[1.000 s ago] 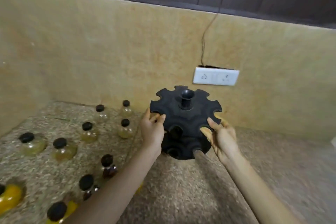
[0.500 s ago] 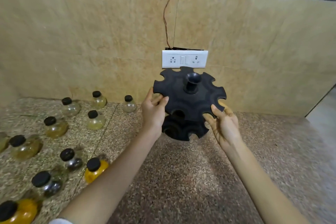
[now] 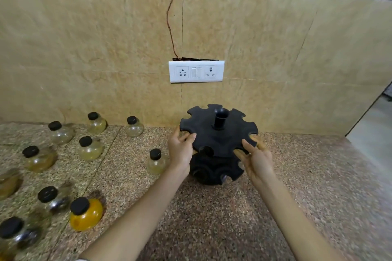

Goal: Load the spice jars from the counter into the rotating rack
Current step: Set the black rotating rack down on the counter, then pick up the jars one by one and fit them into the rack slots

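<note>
A black two-tier rotating rack (image 3: 218, 133) with notched slots and a centre post stands on the speckled counter (image 3: 212, 218) near the wall. My left hand (image 3: 181, 150) grips the left rim of its top disc. On the right rim rests my right hand (image 3: 255, 159), fingers on the disc. All the rack's slots are empty. Several round glass spice jars with black caps sit on the counter to the left: the nearest one pale (image 3: 157, 162), one bright yellow (image 3: 86, 214), a dark one (image 3: 53, 199), others pale or amber (image 3: 90, 148).
A tiled wall rises just behind the rack, with a white socket plate (image 3: 196, 71) and a thin wire (image 3: 171, 17) running up from it. The counter ends at the right, where a floor (image 3: 375, 133) shows beyond its edge.
The rack has come lower and nearer the wall in view, now resting on the counter, with both hands still on its top disc. My head has tilted, showing more jars at the left.
</note>
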